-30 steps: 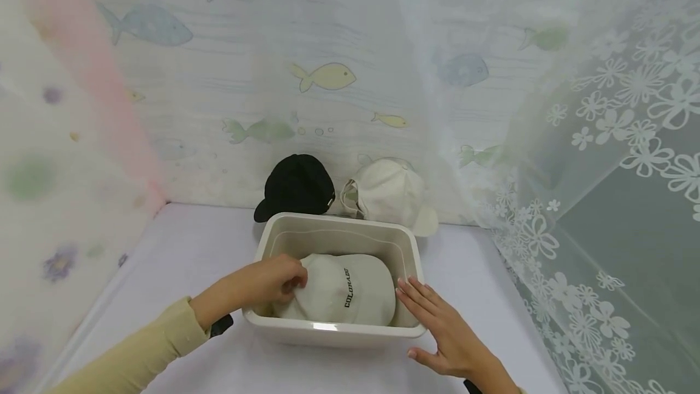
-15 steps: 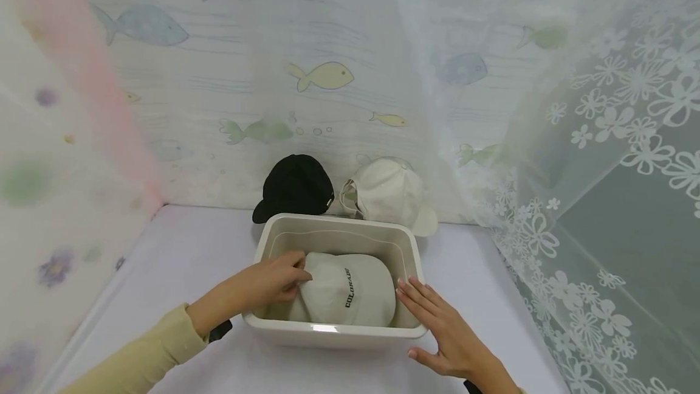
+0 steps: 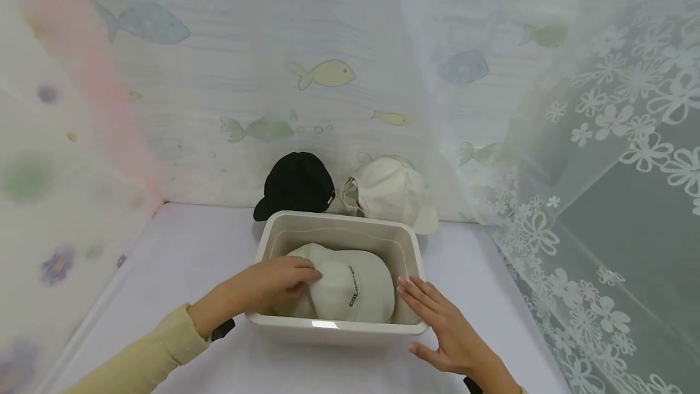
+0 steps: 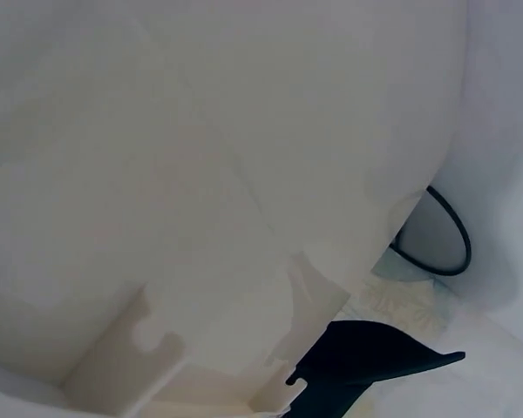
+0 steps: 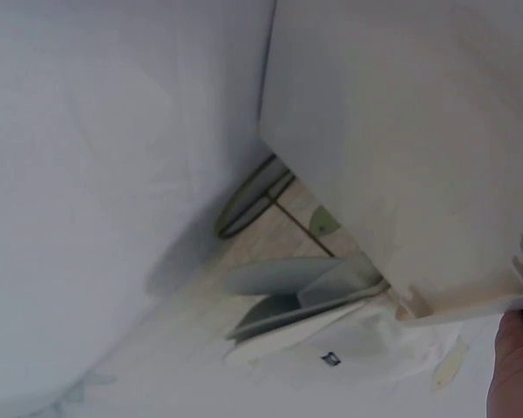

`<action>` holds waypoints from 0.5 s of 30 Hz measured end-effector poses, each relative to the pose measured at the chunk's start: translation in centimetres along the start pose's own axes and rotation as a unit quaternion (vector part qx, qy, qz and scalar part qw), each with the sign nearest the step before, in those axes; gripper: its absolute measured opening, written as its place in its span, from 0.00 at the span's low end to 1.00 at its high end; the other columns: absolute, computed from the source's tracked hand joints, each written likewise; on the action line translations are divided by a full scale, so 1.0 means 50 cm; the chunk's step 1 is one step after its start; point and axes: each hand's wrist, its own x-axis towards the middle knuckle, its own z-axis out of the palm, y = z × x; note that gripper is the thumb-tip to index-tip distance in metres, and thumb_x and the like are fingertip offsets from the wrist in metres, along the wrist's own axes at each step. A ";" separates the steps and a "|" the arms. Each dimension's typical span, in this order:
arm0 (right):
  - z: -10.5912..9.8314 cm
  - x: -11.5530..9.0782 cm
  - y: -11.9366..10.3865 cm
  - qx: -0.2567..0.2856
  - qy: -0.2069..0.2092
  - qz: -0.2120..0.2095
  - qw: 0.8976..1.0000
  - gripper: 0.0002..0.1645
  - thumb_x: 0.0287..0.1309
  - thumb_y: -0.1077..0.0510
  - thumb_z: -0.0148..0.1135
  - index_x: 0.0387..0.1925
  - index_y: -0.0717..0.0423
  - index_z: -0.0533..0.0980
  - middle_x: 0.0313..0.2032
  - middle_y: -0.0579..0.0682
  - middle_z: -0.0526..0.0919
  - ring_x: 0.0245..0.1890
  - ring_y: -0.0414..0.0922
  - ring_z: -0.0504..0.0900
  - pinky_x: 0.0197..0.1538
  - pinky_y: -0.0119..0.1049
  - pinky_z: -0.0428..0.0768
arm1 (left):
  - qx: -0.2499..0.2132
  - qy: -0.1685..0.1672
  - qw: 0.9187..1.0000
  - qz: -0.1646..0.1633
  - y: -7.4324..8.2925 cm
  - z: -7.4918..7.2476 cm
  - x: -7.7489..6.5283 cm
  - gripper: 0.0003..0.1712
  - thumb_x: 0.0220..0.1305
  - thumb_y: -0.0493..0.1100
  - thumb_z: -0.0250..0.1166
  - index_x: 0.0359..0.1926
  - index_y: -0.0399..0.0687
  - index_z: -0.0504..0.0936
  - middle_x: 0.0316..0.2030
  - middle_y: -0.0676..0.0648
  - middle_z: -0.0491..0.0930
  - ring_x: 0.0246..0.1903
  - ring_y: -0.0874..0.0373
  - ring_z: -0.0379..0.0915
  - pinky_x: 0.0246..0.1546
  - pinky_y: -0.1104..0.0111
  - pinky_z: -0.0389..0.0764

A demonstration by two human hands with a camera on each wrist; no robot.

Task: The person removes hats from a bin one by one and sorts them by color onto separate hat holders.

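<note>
An off-white baseball cap point(image 3: 363, 287) with dark "COLORADO" lettering lies inside a pale plastic bin point(image 3: 339, 332), brim to the right. My left hand point(image 3: 276, 284) reaches over the bin's left wall and pinches the crown, where the cloth shows a crease. Part of the crown is hidden by that hand. On the right wall of the bin rests my right hand point(image 3: 445, 327), its fingers straight at the rim and thumb spread. The right wrist view catches that hand's fingers point(image 5: 512, 357) at the bin's rim; the left wrist view shows the bin's outer side point(image 4: 227, 157).
Behind the bin stand a black cap point(image 3: 298, 184) at left and a cream cap point(image 3: 391, 190) at right, close to its back rim. A fish-print curtain point(image 3: 328, 78) hangs at the rear. White cloth point(image 3: 180, 260) covers the table.
My left hand has moved slightly right over the crown. The cap in the bin has shifted and tilted, its crown bulging higher at the back. My right hand has stayed in place.
</note>
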 end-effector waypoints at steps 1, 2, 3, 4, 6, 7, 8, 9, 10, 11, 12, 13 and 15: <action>0.000 0.000 0.000 0.001 0.001 -0.001 1.000 0.48 0.70 0.30 0.48 0.73 0.64 0.65 0.73 0.60 0.67 0.75 0.59 0.61 0.81 0.35 0.44 | 0.001 0.002 1.000 -0.002 0.002 -0.005 0.001 0.18 0.61 0.31 0.70 0.53 0.45 0.84 0.48 0.50 0.83 0.48 0.58 0.81 0.51 0.69 0.84; -0.001 0.000 0.000 -0.001 0.002 -0.001 1.000 0.48 0.70 0.30 0.47 0.73 0.64 0.65 0.73 0.60 0.67 0.75 0.59 0.61 0.81 0.36 0.44 | 0.002 0.006 1.000 -0.002 0.004 -0.010 0.002 0.18 0.61 0.31 0.70 0.53 0.45 0.84 0.48 0.50 0.84 0.49 0.57 0.81 0.51 0.69 0.84; -0.002 0.000 0.000 0.000 0.002 -0.001 1.000 0.48 0.71 0.30 0.47 0.72 0.65 0.66 0.73 0.60 0.67 0.75 0.60 0.61 0.81 0.36 0.44 | 0.003 0.012 1.000 0.001 0.005 -0.016 0.004 0.19 0.61 0.30 0.70 0.53 0.45 0.85 0.48 0.50 0.84 0.49 0.57 0.81 0.51 0.69 0.84; -0.002 0.000 0.000 0.000 0.002 -0.002 1.000 0.48 0.70 0.30 0.48 0.72 0.65 0.66 0.73 0.60 0.67 0.75 0.59 0.61 0.81 0.36 0.44 | 0.003 0.017 1.000 0.002 0.005 -0.022 0.006 0.19 0.60 0.30 0.70 0.53 0.46 0.85 0.48 0.51 0.84 0.49 0.57 0.81 0.51 0.69 0.84; -0.004 0.000 0.001 0.001 0.002 -0.003 1.000 0.48 0.70 0.30 0.48 0.72 0.65 0.66 0.73 0.59 0.67 0.75 0.59 0.61 0.81 0.36 0.44 | 0.001 0.030 1.000 0.009 0.006 -0.037 0.011 0.19 0.59 0.30 0.71 0.51 0.46 0.85 0.48 0.50 0.84 0.49 0.56 0.81 0.51 0.68 0.84; -0.004 0.000 0.002 0.001 0.002 -0.003 1.000 0.48 0.70 0.30 0.48 0.72 0.65 0.66 0.73 0.59 0.67 0.75 0.59 0.61 0.81 0.36 0.44 | 0.000 0.036 0.999 0.015 0.006 -0.044 0.015 0.19 0.58 0.29 0.72 0.51 0.46 0.85 0.48 0.50 0.84 0.48 0.56 0.81 0.50 0.68 0.84; -0.004 0.000 0.003 0.001 0.003 -0.003 1.000 0.48 0.71 0.30 0.48 0.72 0.66 0.66 0.73 0.59 0.67 0.75 0.59 0.61 0.81 0.36 0.45 | -0.002 0.040 0.999 0.020 0.006 -0.052 0.018 0.19 0.58 0.28 0.72 0.50 0.45 0.86 0.48 0.50 0.84 0.48 0.56 0.81 0.50 0.68 0.84; -0.003 0.000 0.004 0.000 0.004 -0.003 1.000 0.48 0.71 0.30 0.48 0.72 0.65 0.66 0.73 0.59 0.67 0.75 0.59 0.62 0.81 0.36 0.45 | -0.005 0.044 0.999 0.024 0.005 -0.060 0.022 0.19 0.57 0.28 0.72 0.50 0.44 0.86 0.47 0.50 0.84 0.48 0.56 0.82 0.49 0.68 0.84; -0.003 -0.001 0.004 0.001 0.003 -0.003 1.000 0.48 0.71 0.30 0.48 0.72 0.65 0.65 0.73 0.60 0.67 0.75 0.59 0.62 0.81 0.36 0.45 | -0.008 0.046 0.999 0.025 0.005 -0.069 0.026 0.19 0.57 0.28 0.72 0.49 0.44 0.86 0.47 0.49 0.85 0.48 0.55 0.82 0.49 0.68 0.84; -0.002 -0.001 0.005 0.000 0.003 -0.002 1.000 0.48 0.71 0.30 0.47 0.73 0.65 0.65 0.73 0.59 0.67 0.75 0.59 0.62 0.81 0.36 0.45 | -0.012 0.047 0.998 0.027 0.005 -0.077 0.030 0.19 0.57 0.27 0.72 0.49 0.43 0.86 0.47 0.49 0.85 0.48 0.55 0.82 0.49 0.68 0.84; -0.001 -0.001 0.005 0.000 0.003 -0.001 1.000 0.48 0.71 0.30 0.46 0.73 0.64 0.65 0.73 0.59 0.67 0.75 0.59 0.62 0.81 0.36 0.45 | -0.016 0.049 0.998 0.030 0.005 -0.086 0.035 0.18 0.56 0.26 0.72 0.49 0.42 0.86 0.47 0.48 0.85 0.48 0.54 0.82 0.49 0.68 0.85; -0.001 -0.001 0.005 0.000 0.003 -0.001 1.000 0.48 0.71 0.30 0.47 0.73 0.64 0.65 0.73 0.59 0.67 0.75 0.59 0.62 0.81 0.36 0.45 | -0.019 0.050 0.998 0.031 0.004 -0.094 0.039 0.18 0.56 0.26 0.72 0.49 0.41 0.87 0.46 0.48 0.86 0.48 0.54 0.82 0.49 0.68 0.85; 0.001 -0.002 0.004 0.000 0.004 -0.002 1.000 0.48 0.71 0.30 0.47 0.73 0.64 0.65 0.73 0.59 0.67 0.75 0.59 0.62 0.81 0.36 0.45 | -0.022 0.054 0.998 0.036 0.003 -0.109 0.048 0.18 0.56 0.25 0.72 0.48 0.39 0.87 0.46 0.47 0.86 0.48 0.53 0.82 0.49 0.67 0.85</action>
